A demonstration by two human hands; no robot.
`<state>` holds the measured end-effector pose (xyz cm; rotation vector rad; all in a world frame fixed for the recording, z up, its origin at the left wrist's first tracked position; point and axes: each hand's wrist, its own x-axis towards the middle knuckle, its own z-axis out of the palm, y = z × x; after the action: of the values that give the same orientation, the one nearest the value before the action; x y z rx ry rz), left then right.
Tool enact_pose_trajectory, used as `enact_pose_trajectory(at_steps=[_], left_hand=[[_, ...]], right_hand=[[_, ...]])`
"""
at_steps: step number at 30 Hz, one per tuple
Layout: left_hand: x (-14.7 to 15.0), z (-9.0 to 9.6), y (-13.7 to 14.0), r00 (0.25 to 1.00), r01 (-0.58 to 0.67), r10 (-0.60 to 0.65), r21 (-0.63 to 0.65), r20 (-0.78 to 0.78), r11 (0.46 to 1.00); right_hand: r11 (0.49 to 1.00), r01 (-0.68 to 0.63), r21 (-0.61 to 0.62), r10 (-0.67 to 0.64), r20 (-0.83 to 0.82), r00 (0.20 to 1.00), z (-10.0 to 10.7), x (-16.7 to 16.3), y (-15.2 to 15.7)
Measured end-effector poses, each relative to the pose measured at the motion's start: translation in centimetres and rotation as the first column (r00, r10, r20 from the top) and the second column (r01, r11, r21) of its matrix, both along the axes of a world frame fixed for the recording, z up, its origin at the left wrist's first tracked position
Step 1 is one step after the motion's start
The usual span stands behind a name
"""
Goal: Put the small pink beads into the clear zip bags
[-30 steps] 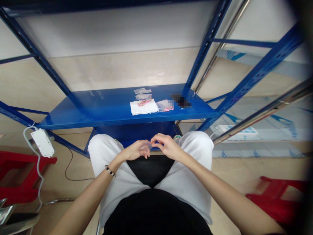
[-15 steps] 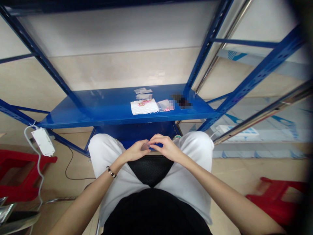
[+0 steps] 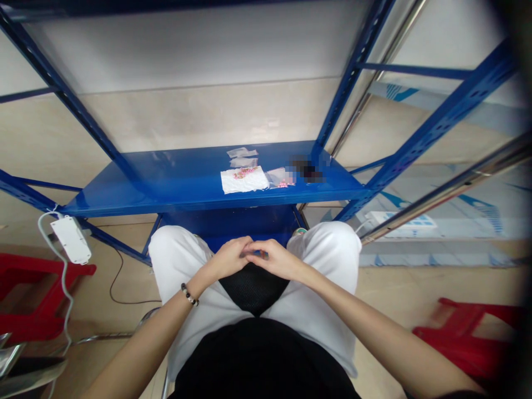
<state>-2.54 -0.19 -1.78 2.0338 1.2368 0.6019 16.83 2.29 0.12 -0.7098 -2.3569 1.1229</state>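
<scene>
Here | hands [image 3: 228, 259] touching, loosely curled; contents unclear | pink pieces [image 3: 246, 173] ahead, on white pad [image 3: 239, 185]

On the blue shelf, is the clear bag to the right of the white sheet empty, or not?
Not empty, it seems: pink pieces show through the lower right part of the clear bag.

No text, number or brand is readable. Pale grey plastic sheeting [image 3: 457, 227], beyond the right edge of the flat blue metal shelf [image 3: 178, 180], bears blue printed shapes [image 3: 470, 202].
</scene>
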Motion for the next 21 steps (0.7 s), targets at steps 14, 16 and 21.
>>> enact_pose_trajectory(at_steps=[14, 16, 21], left_hand=[[0.0, 1.1, -0.1, 0.906, 0.079, 0.076, 0.342, -0.416, 0.936], [-0.4, 0.5, 0.6, 0.937, 0.000, 0.117, 0.335, -0.330, 0.942], [-1.1, -0.6, 3.2, 0.848, -0.376, 0.343, 0.003, 0.404, 0.927]], right_hand=[[0.895, -0.142, 0.423, 0.021, 0.278, 0.960, 0.3, 0.0, -1.6], [0.886, -0.112, 0.451, 0.010, 0.223, 0.975, 0.4, 0.2, -1.3], [0.879, 0.175, 0.444, -0.147, -0.096, 0.984, 1.2, 0.8, 0.4]])
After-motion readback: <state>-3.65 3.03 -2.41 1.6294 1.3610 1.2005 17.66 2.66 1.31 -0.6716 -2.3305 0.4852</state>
